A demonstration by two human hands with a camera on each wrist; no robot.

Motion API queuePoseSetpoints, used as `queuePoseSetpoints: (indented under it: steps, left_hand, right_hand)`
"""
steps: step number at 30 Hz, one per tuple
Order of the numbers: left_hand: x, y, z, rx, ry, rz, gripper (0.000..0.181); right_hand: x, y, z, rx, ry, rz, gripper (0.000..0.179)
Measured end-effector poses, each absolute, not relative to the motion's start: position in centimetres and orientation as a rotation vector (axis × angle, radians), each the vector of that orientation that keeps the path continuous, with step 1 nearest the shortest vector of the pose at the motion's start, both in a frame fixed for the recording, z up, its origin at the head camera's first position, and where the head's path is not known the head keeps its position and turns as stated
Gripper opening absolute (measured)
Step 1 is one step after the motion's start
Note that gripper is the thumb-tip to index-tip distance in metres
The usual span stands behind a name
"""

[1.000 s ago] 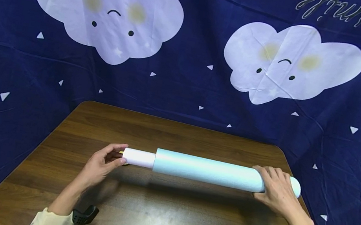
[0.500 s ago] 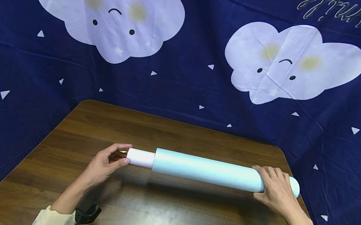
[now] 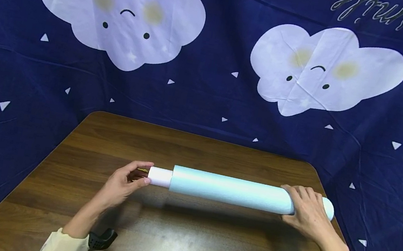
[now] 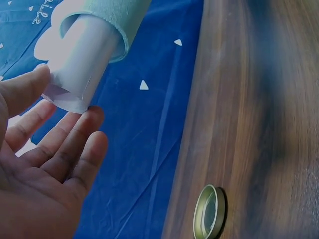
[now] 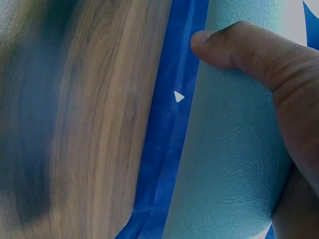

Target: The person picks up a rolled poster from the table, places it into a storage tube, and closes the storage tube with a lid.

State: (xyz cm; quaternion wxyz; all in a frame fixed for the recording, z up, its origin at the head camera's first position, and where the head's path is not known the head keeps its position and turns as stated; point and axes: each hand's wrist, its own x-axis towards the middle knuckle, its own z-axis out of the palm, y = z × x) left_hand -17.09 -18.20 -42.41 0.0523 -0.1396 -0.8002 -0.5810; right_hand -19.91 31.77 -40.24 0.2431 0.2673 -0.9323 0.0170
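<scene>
A long light-blue cardboard tube is held level above the table, its textured surface showing up close in the right wrist view. My right hand grips it near its right end, thumb across the wall. From the open left end sticks a white paper roll, hollow at its outer end in the left wrist view. My left hand pinches that outer end between thumb and fingers. A gold-rimmed round lid rests on the table, mostly hidden behind my left hand in the head view.
The brown wooden table lies under both hands, its rounded back corners showing. Dark blue cloth printed with clouds and triangles hangs behind and at the sides. Black camera mounts sit at both wrists.
My left hand has moved right, and the white roll has slid deeper into the blue tube, so a shorter length sticks out. The right hand and the tube have barely moved.
</scene>
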Motion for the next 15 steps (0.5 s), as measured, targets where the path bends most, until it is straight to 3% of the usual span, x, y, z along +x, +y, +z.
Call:
queuePoseSetpoints:
  steps: [15]
  left_hand:
    - [-17.4, -16.7, -42.3, -0.522, -2.408, -1.746, 0.039]
  right_hand:
    - [-19.8, 31.7, -40.3, 0.724, -2.545, 0.035, 0.080]
